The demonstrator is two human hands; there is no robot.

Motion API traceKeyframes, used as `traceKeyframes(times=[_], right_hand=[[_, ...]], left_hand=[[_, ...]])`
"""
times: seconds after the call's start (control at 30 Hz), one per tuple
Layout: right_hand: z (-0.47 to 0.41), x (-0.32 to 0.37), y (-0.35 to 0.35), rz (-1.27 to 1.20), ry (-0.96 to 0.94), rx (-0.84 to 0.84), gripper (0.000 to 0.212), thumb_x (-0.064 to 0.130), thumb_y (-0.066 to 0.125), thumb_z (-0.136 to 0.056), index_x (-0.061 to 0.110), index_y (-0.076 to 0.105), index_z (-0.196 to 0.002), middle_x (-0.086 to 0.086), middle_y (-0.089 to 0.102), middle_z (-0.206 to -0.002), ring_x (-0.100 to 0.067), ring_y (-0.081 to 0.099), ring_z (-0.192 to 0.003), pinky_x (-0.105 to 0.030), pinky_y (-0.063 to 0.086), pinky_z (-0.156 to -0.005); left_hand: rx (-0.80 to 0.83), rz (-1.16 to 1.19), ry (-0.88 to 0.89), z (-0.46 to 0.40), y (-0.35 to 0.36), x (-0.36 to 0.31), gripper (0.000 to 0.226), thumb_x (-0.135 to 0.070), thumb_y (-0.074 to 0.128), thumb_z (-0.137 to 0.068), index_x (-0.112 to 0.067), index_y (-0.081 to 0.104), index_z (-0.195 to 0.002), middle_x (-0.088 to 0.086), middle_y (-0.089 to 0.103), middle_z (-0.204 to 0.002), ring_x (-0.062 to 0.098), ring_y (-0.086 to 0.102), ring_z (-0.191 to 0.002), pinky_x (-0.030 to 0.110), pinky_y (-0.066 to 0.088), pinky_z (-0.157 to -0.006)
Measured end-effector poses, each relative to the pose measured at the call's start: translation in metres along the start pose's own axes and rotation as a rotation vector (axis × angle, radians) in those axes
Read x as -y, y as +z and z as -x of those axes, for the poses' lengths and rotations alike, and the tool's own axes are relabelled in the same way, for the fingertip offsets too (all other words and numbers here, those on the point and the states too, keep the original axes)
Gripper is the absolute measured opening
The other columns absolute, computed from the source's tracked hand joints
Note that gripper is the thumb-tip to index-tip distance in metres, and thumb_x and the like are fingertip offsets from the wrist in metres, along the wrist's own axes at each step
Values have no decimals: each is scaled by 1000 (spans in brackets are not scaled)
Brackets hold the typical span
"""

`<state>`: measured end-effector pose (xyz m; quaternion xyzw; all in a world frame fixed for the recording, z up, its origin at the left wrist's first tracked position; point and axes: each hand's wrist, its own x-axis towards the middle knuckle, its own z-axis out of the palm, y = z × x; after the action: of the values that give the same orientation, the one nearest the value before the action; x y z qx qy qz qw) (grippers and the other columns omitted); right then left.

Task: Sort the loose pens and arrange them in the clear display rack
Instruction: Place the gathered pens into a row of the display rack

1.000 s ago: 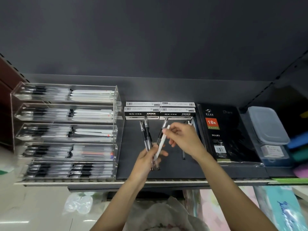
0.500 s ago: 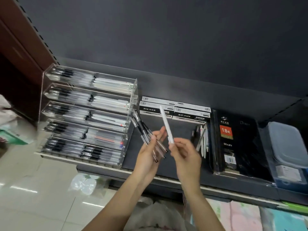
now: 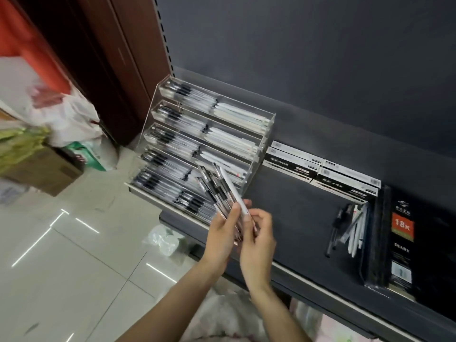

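Note:
My left hand (image 3: pixel 222 233) grips a bunch of clear pens with black grips (image 3: pixel 214 187), fanned up and to the left. My right hand (image 3: pixel 259 240) pinches a white pen (image 3: pixel 233 191) and lays it against that bunch. Both hands hover in front of the lower right corner of the clear display rack (image 3: pixel 269 124). The rack's several tiers hold black-grip pens on the left and white pens on the right. More loose pens (image 3: pixel 350 225), black and white, lie on the dark shelf (image 3: pixel 291 213) to the right.
Black and white pen boxes (image 3: pixel 320 170) sit behind the loose pens, right of the rack. A black diary (image 3: pixel 404 243) lies at the far right. Bags and a cardboard box (image 3: pixel 47 166) stand on the tiled floor at left.
The view has swung left and down. Both hands moved toward the rack's lower right corner, and my right hand brought the white pen against the bunch in my left hand.

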<state>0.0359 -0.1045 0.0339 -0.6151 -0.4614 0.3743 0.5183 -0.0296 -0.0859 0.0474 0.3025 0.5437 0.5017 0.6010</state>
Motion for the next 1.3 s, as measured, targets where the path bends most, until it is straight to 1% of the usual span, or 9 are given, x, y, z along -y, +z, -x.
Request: traceKeyframes(times=[0.1,0.2,0.5,0.63,0.8,0.9,1.0,1.17,1.3], right_hand=[[-6,0,17,30,7,51,10,19,50,-96,28,52,-93,7,64,-80,-10,60,-61,-25,46,-52],[-14,3,40,87,17,90,9,19,50,-96,27,53,-93,6,63,-73,-11,58,-56,-27,47,-50],[-83,25,61,690,-205,-233,4,13,63,-88,14,65,-92,7,61,-77,-17,57,-82,-22,35,-69],[-103,30,68,1031,-285,-120,8,14,69,-83,16,68,-90,-1,65,-73,-23,55,-88,-31,35,-78],[-123,31,79,1474,-300,65,24,4,82,-60,17,61,-63,0,57,-53,-23,56,-55,-24,44,-49],[-136,30,88,1718,-150,241,17,12,74,-74,24,63,-74,6,63,-67,-17,61,-60,-23,45,-49],[-149,36,92,1664,-48,358,14,15,55,-91,25,64,-89,3,67,-90,-20,63,-81,-27,44,-64],[-148,51,100,1678,-23,327,15,19,54,-93,20,69,-93,0,66,-95,-22,63,-87,-29,48,-68],[-105,79,131,1039,-188,124,11,27,63,-89,23,71,-95,5,72,-87,-15,67,-76,-28,51,-69]], left_hand=[[-9,-140,66,-10,-25,-8,34,-23,48,-98,2,67,-85,20,64,-65,18,57,-55,23,45,-52],[4,-184,51,-29,-57,-19,44,-23,53,-96,2,56,-60,6,53,-45,14,48,-41,22,39,-49],[115,-198,-144,-110,-156,-61,29,-35,58,-91,-22,76,-73,0,49,-53,8,41,-49,27,35,-62],[223,-230,-167,-127,-173,-77,24,-31,56,-93,-19,74,-85,-3,51,-55,1,45,-50,24,42,-61],[300,-179,-231,-140,-184,-82,24,-34,58,-90,-26,77,-78,6,57,-69,12,51,-64,35,42,-69],[317,-145,-246,-145,-191,-79,22,-43,60,-83,-29,77,-81,11,62,-79,20,53,-73,43,46,-75],[317,-112,-264,-146,-197,-79,29,-45,61,-79,-23,77,-90,14,70,-94,30,61,-86,48,50,-88],[304,-100,-264,-147,-204,-77,24,-35,60,-86,-18,75,-96,11,72,-98,19,64,-89,20,54,-74],[324,-91,-259,-146,-199,-71,19,-28,58,-91,-18,75,-93,0,68,-86,5,62,-78,19,52,-72]])
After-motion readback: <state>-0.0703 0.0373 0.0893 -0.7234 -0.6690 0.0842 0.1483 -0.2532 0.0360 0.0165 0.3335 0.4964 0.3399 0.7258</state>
